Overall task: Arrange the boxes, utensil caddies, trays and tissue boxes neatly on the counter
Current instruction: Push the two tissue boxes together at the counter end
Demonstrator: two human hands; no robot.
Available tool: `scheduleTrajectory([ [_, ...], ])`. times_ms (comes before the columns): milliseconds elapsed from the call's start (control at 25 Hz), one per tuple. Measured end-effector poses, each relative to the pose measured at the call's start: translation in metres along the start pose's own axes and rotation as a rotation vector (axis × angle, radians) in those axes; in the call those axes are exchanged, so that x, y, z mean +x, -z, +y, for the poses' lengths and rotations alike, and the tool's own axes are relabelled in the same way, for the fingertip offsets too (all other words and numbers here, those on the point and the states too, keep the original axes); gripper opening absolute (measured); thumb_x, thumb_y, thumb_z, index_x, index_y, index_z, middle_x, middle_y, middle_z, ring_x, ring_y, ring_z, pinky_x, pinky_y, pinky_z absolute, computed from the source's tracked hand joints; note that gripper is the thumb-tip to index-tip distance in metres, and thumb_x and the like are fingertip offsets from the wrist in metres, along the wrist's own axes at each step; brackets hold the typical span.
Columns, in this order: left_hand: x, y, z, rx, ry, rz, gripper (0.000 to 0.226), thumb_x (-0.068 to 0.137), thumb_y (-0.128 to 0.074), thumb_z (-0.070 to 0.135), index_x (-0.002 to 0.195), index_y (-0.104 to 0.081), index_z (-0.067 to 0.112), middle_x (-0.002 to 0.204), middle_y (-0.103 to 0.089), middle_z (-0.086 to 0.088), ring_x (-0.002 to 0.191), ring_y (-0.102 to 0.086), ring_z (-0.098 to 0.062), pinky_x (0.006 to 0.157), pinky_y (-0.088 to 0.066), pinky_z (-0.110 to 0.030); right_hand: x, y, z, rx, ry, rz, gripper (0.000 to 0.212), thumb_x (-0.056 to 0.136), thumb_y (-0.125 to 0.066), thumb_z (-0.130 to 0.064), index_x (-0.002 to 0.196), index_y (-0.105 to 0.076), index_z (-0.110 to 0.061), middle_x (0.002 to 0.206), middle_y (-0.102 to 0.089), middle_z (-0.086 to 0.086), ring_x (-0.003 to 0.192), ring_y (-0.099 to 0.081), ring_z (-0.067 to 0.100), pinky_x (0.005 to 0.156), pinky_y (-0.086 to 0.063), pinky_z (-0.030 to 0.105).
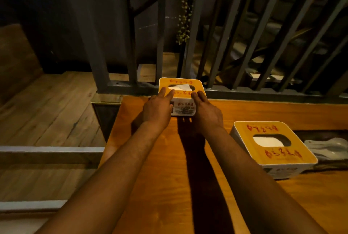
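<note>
Setting: wooden counter (169, 158) against a grey metal railing (160, 26).
Far tissue box (180, 90): at the counter's back edge, touching the railing base.
Left hand (157, 109): I see it clasping that box's left side.
Right hand (206, 111): clasping its right side.
Near tissue box (273, 147): well apart, to my right.

Two tissue boxes are sitting upright on the counter (188, 158), well apart.

The far box (181, 90) is sitting at 12 o'clock, at the counter's far edge, close against the railing base. White body, yellow-orange lid with red script, an oval slot with white tissue poking up. A printed label is facing the viewer. The left hand (157, 109) is pressing its 9 o'clock side, fingers resting on the lid; the right hand (206, 113) is doing the same at 3 o'clock.

The near box (273, 149) is lying at 3 o'clock, turned slightly askew. Same lid and script, tissue lying flat inside the slot, untouched.
</note>
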State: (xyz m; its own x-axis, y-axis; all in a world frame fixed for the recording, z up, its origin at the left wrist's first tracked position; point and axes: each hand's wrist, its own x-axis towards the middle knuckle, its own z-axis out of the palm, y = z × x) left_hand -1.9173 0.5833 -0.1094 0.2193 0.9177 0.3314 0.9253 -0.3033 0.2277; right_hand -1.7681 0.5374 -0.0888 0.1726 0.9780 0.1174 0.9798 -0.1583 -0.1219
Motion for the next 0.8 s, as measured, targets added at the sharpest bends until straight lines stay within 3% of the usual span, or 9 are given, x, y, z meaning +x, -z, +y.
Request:
scheduleTrajectory([
  [120,0.028,-0.011,-0.008,0.018,0.000,0.023,0.061,0.096,-0.056,0.029,0.150,-0.027,0.033,0.157,-0.027,-0.005,0.124,-0.048,-0.034,0.093,-0.048,-0.047,0.037,-0.005,0.001,0.030,0.032,-0.037,0.100,0.082,-0.074,-0.031,0.155,-0.005,-0.030,0.165,0.000,0.000,0.129,-0.049,0.033,0.086,-0.052,0.045],
  [200,0.039,-0.012,-0.016,0.009,0.000,0.038,0.060,0.096,-0.056,0.027,0.150,-0.029,0.031,0.156,-0.028,-0.004,0.126,-0.046,-0.034,0.095,-0.047,-0.047,0.053,-0.012,-0.003,0.059,0.061,-0.026,0.106,0.078,-0.077,-0.039,0.154,-0.005,-0.030,0.165,-0.001,0.000,0.130,-0.048,0.033,0.090,-0.051,0.048],
  [400,0.048,-0.022,-0.025,0.003,-0.005,0.040,0.062,0.096,-0.056,0.026,0.150,-0.027,0.031,0.159,-0.024,-0.003,0.130,-0.044,-0.034,0.097,-0.048,-0.049,0.064,-0.027,-0.006,0.134,0.070,0.027,0.113,0.072,-0.082,-0.042,0.153,-0.004,-0.030,0.163,-0.003,-0.001,0.127,-0.051,0.031,0.084,-0.053,0.047],
  [520,0.047,-0.015,-0.017,0.059,0.009,-0.029,0.067,0.095,-0.056,0.027,0.151,-0.020,0.031,0.160,-0.019,-0.008,0.129,-0.043,-0.035,0.095,-0.048,-0.048,0.064,-0.023,-0.004,0.053,0.090,0.012,0.110,0.077,-0.078,-0.040,0.154,-0.001,-0.027,0.164,0.003,0.002,0.124,-0.053,0.031,0.081,-0.053,0.044],
  [640,0.037,0.008,-0.006,0.148,0.004,-0.119,0.082,0.091,-0.061,0.022,0.154,-0.009,0.028,0.160,-0.012,-0.015,0.133,-0.037,-0.037,0.093,-0.048,-0.047,0.060,-0.002,0.001,-0.014,0.125,-0.103,0.112,0.080,-0.076,-0.036,0.154,0.008,-0.028,0.164,0.009,0.005,0.133,-0.045,0.036,0.093,-0.049,0.050],
  [800,0.002,0.045,0.023,0.114,-0.089,-0.033,0.075,0.089,-0.065,0.023,0.151,-0.022,0.026,0.151,-0.036,-0.010,0.130,-0.041,-0.033,0.097,-0.045,-0.047,0.025,0.032,0.013,0.029,0.158,-0.105,0.116,0.077,-0.078,-0.018,0.154,0.008,-0.036,0.165,-0.004,0.006,0.139,-0.034,0.039,0.100,-0.046,0.052],
])
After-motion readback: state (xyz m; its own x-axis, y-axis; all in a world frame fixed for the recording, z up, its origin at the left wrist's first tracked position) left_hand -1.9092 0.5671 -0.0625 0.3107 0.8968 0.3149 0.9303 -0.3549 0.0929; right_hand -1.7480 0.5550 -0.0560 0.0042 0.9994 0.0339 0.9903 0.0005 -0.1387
